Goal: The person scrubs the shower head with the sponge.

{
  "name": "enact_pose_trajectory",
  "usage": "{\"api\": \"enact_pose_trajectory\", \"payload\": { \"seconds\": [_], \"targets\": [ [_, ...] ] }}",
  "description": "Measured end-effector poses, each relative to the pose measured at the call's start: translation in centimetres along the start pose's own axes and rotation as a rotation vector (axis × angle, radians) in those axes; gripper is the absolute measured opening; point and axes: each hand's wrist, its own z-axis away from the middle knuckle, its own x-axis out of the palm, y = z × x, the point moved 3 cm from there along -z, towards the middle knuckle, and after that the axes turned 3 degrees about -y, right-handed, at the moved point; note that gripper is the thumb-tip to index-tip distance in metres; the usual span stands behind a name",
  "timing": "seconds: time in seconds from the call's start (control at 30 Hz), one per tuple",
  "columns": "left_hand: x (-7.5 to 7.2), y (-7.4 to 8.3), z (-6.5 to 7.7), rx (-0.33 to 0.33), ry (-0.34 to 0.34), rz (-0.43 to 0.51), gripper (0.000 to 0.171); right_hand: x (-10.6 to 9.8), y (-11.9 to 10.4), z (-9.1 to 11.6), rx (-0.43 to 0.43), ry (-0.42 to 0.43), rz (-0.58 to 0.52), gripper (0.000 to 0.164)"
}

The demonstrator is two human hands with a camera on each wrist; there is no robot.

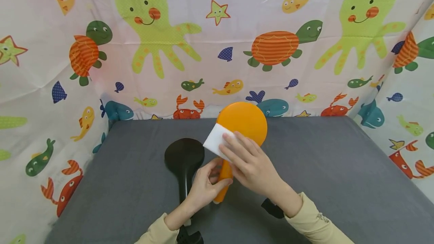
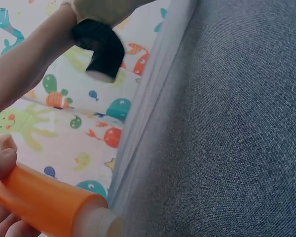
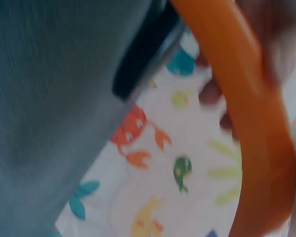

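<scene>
An orange paddle with a round flat head and a tubular handle is tilted up over the grey cloth. My left hand grips its handle, fingers on one side and thumb on the other. In the left wrist view the handle ends in a whitish plug. Against the lower left of the head, my right hand holds a white square pad, fingers laid over its right side; its thumb is hidden. In the right wrist view the orange paddle fills the right side, blurred.
A black paddle of similar shape lies just left of my hands, its handle partly behind my left forearm. Grey cloth covers the table. A curtain printed with sea animals stands at the back and both sides.
</scene>
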Motion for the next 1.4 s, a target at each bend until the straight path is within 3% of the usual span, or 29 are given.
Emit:
{"api": "enact_pose_trajectory", "payload": {
  "seconds": [0.07, 0.23, 0.3, 0.4, 0.6, 0.7, 0.8, 0.97, 1.07, 1.2, 1.27, 1.4],
  "targets": [
    [0.1, 0.7, 0.0, -0.002, -0.017, 0.013, 0.044, -0.7, 1.5, -0.1, 0.078, 0.050, -0.013, 0.042],
    [0.0, 2.3, 0.0, -0.010, -0.042, 0.018, 0.042, -2.4, 5.3, 0.0, 0.376, 0.186, -0.105, 0.045],
    [-0.1, 2.0, 0.0, -0.002, -0.041, 0.018, 0.042, -2.4, 5.8, 0.1, 0.437, 0.212, -0.143, 0.046],
    [-0.2, 1.0, -0.1, 0.029, -0.035, 0.025, 0.042, -1.9, 4.8, 0.1, 0.395, 0.210, -0.170, 0.045],
    [-0.5, -0.3, -0.4, 0.072, -0.017, 0.049, 0.042, -0.1, 0.5, -0.1, 0.104, 0.064, -0.117, 0.041],
    [-0.4, -0.4, -0.5, 0.076, -0.022, 0.047, 0.043, -0.1, 0.0, -0.2, 0.052, 0.040, -0.090, 0.041],
    [-0.2, -0.2, -0.5, 0.058, -0.036, 0.042, 0.043, -0.8, 1.6, -0.6, 0.132, 0.087, -0.092, 0.041],
    [0.2, 0.9, -0.2, 0.006, -0.049, 0.043, 0.044, -2.3, 5.4, -1.0, 0.388, 0.184, -0.131, 0.044],
    [0.3, 1.6, 0.0, -0.021, -0.056, 0.049, 0.044, -2.8, 6.1, -0.9, 0.447, 0.198, -0.144, 0.045],
    [0.2, 0.6, -0.1, 0.011, -0.054, 0.054, 0.042, -2.3, 4.4, -0.7, 0.336, 0.158, -0.127, 0.044],
    [0.1, -0.2, -0.2, 0.035, -0.046, 0.060, 0.042, -1.6, 2.9, -0.5, 0.220, 0.104, -0.103, 0.043],
    [0.0, -0.4, -0.2, 0.048, -0.039, 0.065, 0.044, -0.6, 0.2, 0.2, -0.010, 0.016, -0.077, 0.041]
  ]
}}
